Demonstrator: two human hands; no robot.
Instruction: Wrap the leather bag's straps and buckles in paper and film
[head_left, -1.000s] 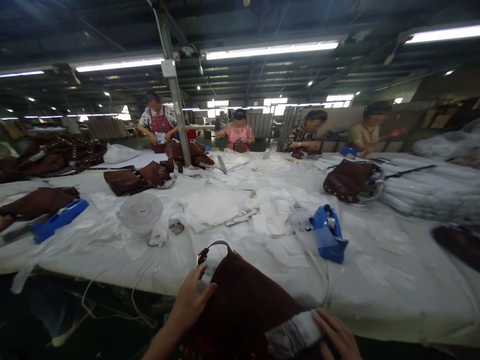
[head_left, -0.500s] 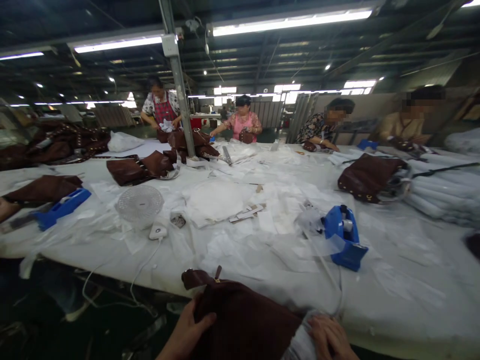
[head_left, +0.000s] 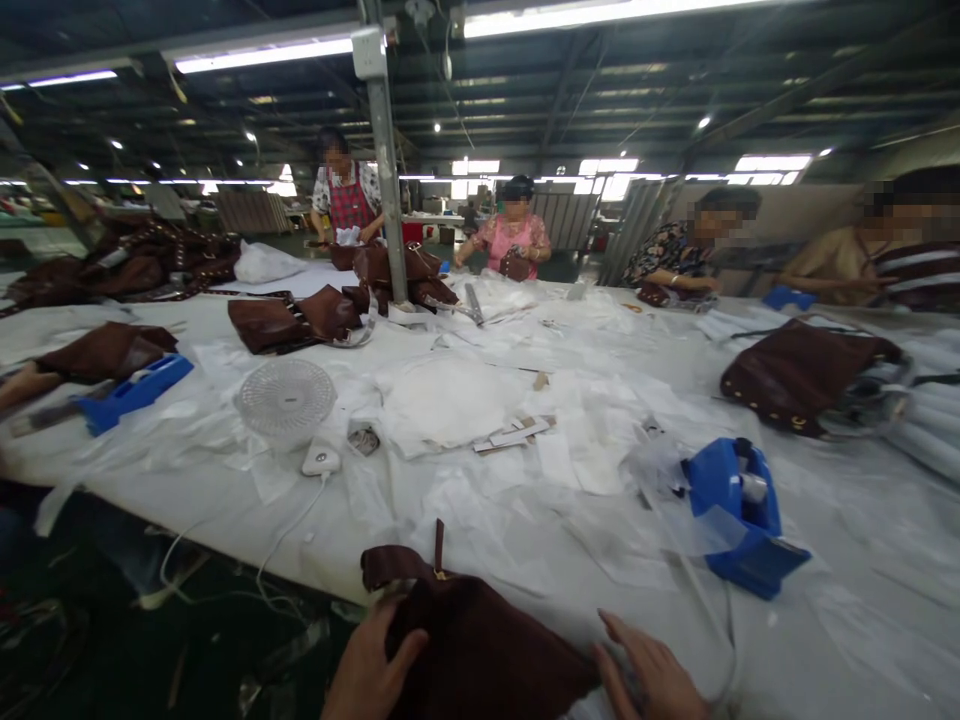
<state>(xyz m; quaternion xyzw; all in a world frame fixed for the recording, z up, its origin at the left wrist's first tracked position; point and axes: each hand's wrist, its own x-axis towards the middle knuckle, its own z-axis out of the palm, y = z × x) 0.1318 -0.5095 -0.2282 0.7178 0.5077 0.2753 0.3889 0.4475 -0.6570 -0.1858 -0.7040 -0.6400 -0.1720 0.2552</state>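
Observation:
At the near edge of the table is a dark brown leather bag [head_left: 487,640] with a slim upright zipper pull at its top. My left hand [head_left: 379,650] is closed on the bag's left end, thumb lying across the leather. On the other side my right hand [head_left: 649,670] is at the bag's right end with fingers stretched and apart. Some greyish material shows between its fingers, too dim to name. The bag's lower part runs out of view at the bottom.
A blue tape dispenser [head_left: 739,515] stands to the right, a white fan [head_left: 286,400] to the left. Thin white sheets and cardboard strips [head_left: 517,432] cover the table [head_left: 862,640]. Another brown bag [head_left: 810,375] lies at right. Several co-workers handle bags across the table.
My right hand has loosened, its fingers now extended where they pressed on whitish material at the bag's end. My left hand keeps its grip. The view has shifted slightly.

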